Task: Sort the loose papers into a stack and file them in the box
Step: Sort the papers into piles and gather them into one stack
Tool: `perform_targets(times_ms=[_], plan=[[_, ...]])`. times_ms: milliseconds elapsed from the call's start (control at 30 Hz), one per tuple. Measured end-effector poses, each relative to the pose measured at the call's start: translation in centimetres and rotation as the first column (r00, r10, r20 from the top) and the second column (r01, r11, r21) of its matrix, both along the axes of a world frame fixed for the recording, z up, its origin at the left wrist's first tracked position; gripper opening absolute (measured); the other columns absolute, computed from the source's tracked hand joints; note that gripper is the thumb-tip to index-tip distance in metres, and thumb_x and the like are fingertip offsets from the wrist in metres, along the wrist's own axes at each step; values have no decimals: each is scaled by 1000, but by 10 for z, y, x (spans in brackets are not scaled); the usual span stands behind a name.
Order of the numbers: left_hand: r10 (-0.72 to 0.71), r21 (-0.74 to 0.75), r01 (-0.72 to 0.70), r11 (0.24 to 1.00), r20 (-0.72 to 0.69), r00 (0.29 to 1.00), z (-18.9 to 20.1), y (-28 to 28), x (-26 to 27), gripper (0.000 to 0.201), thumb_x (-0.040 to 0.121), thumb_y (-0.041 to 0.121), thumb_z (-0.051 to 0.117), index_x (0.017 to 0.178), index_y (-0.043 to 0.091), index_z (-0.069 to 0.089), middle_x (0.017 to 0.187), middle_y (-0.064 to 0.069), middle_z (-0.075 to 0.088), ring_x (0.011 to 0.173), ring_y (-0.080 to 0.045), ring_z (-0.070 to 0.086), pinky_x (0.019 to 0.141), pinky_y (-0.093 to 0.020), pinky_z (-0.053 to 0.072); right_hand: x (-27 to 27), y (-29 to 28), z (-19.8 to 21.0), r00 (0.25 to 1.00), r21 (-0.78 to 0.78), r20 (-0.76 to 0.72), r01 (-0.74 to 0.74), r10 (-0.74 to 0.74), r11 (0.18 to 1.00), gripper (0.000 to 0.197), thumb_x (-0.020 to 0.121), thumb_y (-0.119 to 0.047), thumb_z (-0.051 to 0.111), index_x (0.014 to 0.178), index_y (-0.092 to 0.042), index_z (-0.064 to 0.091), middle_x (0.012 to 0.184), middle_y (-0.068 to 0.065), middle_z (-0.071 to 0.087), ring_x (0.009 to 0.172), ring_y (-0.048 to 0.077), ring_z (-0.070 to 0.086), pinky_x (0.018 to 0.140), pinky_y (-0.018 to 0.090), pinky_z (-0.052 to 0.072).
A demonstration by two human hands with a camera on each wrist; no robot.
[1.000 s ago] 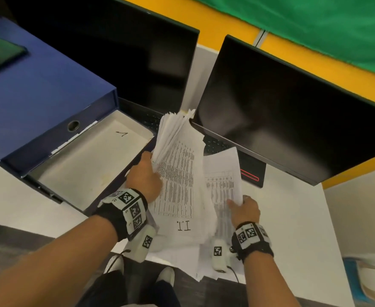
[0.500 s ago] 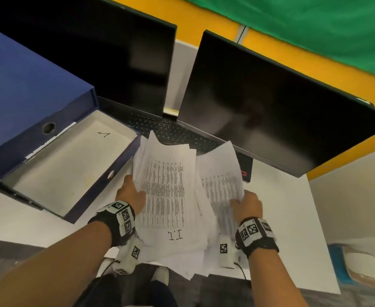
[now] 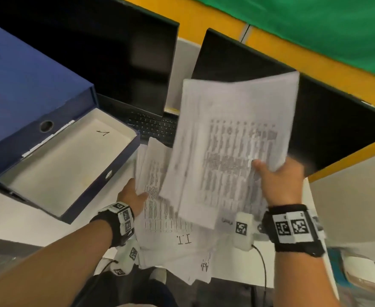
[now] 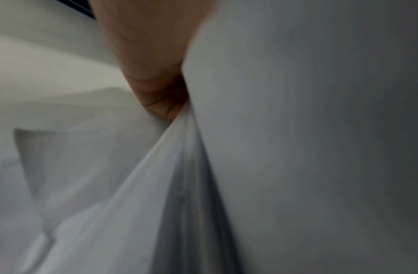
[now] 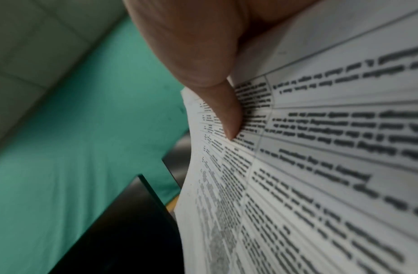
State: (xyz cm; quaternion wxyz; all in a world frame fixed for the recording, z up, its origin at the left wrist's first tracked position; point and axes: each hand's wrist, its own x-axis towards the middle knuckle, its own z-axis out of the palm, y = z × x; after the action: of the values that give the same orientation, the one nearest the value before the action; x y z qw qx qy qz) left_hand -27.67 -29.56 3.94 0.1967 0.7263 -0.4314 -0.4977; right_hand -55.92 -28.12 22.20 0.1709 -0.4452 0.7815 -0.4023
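My right hand point(image 3: 279, 180) grips a bundle of printed sheets point(image 3: 230, 138) at its right edge and holds it raised and tilted in front of the monitors; the thumb point(image 5: 217, 92) presses on the printed face. My left hand point(image 3: 133, 196) holds the left edge of the lower pile of papers point(image 3: 166, 213) on the desk; in the left wrist view a finger point(image 4: 156, 74) lies against the white sheets point(image 4: 297, 129). The open blue file box point(image 3: 67, 165) lies to the left, its pale inside bare except for a pen mark.
Two dark monitors point(image 3: 328, 120) stand at the back, with a black keyboard point(image 3: 155, 127) under them. The box's blue lid point(image 3: 27, 85) fills the far left. The pile overhangs the white desk's point(image 3: 22, 216) front edge. A green cloth point(image 3: 315, 25) hangs behind.
My right hand has lifted a bundle of sheets off the right side of the pile and raised it toward the monitors. The left hand stays at the pile's left edge.
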Motion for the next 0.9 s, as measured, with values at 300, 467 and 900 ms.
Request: perform_targets(times_ms=[300, 467, 900], plan=[[184, 287, -122, 950, -203, 962, 9, -13, 10, 65, 100, 56, 26, 127, 5, 56, 124, -28, 56, 119, -41, 56, 100, -44, 46, 12, -27, -142, 990, 531, 140, -91, 18, 843, 77, 79, -21, 82, 143, -11, 41, 138, 12, 56, 124, 32, 56, 105, 41, 45], [60, 270, 3, 963, -225, 972, 9, -7, -8, 74, 98, 57, 36, 153, 12, 14, 151, -11, 38, 134, -33, 44, 112, -43, 36, 40, -24, -188, 962, 601, 162, -274, 221, 751, 78, 96, -23, 59, 157, -13, 12, 161, 5, 22, 147, 25, 27, 115, 28, 23], [-27, -97, 17, 995, -102, 994, 19, -11, -9, 34, 88, 10, 68, 113, 23, 49, 111, -2, 66, 94, -21, 66, 84, -38, 57, 27, 0, -196, 943, 485, 320, -244, 89, 840, 90, 85, -26, 75, 155, -12, 20, 158, 4, 32, 143, 21, 35, 114, 29, 28]])
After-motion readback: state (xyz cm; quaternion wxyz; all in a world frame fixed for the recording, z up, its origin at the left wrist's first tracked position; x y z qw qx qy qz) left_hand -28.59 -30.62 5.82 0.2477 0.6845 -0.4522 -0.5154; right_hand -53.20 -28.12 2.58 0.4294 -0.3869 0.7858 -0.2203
